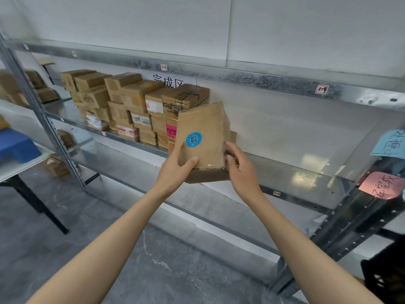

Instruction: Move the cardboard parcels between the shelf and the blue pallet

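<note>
Head view: left hand (178,170) and right hand (241,170) are gripping the lower corners of the blue-stickered cardboard parcel (203,132). It is tilting over the metal shelf (306,172), just beside the parcel stack (135,106).

Risk: the low grip is leaving the top free, so the parcel could topple into the stack or slip off the shelf's front edge.

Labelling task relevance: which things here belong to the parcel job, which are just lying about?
Job: blue-stickered parcel, held by left hand and right hand; stacked parcels; shelf.
Lying about: pink note; blue note; black crate; white table.
</note>
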